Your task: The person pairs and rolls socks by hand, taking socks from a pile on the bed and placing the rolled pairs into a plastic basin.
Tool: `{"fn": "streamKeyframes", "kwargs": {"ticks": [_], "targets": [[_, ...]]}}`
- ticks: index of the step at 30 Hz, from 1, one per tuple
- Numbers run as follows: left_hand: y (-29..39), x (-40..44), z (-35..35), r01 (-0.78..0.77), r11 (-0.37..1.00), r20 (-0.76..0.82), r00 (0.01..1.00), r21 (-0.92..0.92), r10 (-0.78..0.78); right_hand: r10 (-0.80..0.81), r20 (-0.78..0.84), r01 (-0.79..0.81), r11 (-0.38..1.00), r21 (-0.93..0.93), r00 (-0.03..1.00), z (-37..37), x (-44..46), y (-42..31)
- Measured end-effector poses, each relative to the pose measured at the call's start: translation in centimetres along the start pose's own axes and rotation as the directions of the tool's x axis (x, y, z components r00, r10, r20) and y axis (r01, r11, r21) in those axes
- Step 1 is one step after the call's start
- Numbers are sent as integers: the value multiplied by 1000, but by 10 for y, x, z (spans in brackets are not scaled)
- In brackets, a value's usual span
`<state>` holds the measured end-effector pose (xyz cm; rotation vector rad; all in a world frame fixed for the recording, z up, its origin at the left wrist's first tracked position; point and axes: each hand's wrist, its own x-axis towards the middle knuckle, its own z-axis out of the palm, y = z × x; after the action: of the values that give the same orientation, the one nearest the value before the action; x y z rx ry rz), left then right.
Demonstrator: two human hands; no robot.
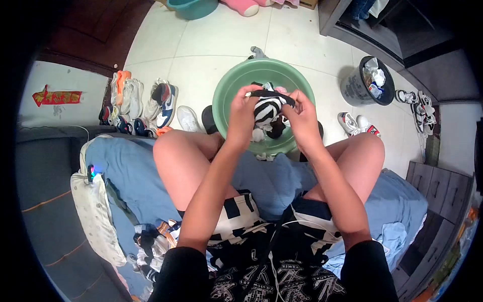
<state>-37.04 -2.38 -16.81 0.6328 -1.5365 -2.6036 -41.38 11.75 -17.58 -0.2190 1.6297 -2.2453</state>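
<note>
A black-and-white striped sock point(267, 107) is stretched between my two hands, above a green basin point(225, 85). My left hand point(243, 114) grips its left side, fingers closed on the dark edge. On the other side, my right hand point(303, 117) pinches the sock with thumb and fingers. Below, several white, black and pink pieces of cloth point(276, 129) lie in the basin, partly hidden by the sock and hands. The basin stands on the floor between my feet, in front of the bed.
Several pairs of shoes point(132, 98) line the floor at left, with more sneakers point(358, 124) at right. A dark bin point(355, 89) holds crumpled waste. Clothes point(151, 246) lie beside me on the blue bed sheet point(132, 168). A grey cloth point(258, 52) sits behind the basin.
</note>
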Motion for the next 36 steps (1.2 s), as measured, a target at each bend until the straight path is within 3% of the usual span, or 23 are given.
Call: {"fn": "streamKeyframes", "kwargs": {"ticks": [2,4,6,8,9,10,12,14,16,18,20,22,24,25,27,28,30,32,34,36], "targets": [[0,-5,5,-60,996,-120,991,61,67,-26,37,26,1000,13,999,-1,-2,-2],[-12,-2,3,-65,996,-127,989,55,71,-53,75,51,998,31,996,1,-3,-6],[-16,0,-1,-73,996,-136,987,55,79,17,145,-28,997,74,989,3,-4,-10],[-16,0,-3,-36,992,-27,999,-119,33,53,184,-66,996,65,982,1,0,-10],[-15,1,-3,-35,992,-20,999,-119,32,90,221,-104,993,50,971,-2,2,-11],[-14,2,-3,-40,987,-56,998,-158,32,87,218,-100,994,46,972,-3,3,-8],[-10,3,-3,-59,971,-136,990,-231,28,-11,103,24,991,-129,995,-2,5,0],[-4,2,-3,-69,970,-135,990,-233,38,30,79,-19,990,-140,996,-4,4,2],[1,1,-3,-40,982,-22,999,-182,37,73,47,-65,986,-154,996,-4,3,1],[2,2,-4,24,987,-31,999,-158,-29,-21,34,27,982,-186,999,-2,3,-2],[2,6,-12,107,989,122,988,-106,-94,-26,31,31,984,-177,999,-1,1,-4],[11,3,-7,133,990,96,987,-46,-128,-30,27,35,985,-169,999,-4,2,-1],[13,3,-9,123,992,172,978,-31,-116,-181,100,204,929,-310,978,-8,7,6],[13,2,-9,121,992,172,978,-31,-114,-182,102,205,928,-311,978,-7,7,5],[10,1,-8,85,996,114,990,31,-88,218,-30,-219,951,-220,976,-5,4,-4],[8,1,-10,85,996,113,990,31,-88,218,-30,-219,951,-219,975,-6,4,-10],[3,3,-14,-17,976,99,995,215,-4,493,166,-510,856,83,854,-10,4,-19],[2,3,-16,31,985,44,998,172,-39,498,243,-539,830,144,832,-8,5,-19],[3,3,-14,76,989,-15,997,127,-75,395,213,-411,911,34,893,1,1,-20],[1,3,-8,-38,996,-66,997,-78,33,371,202,-372,928,-32,907,4,-1,-20]]}}
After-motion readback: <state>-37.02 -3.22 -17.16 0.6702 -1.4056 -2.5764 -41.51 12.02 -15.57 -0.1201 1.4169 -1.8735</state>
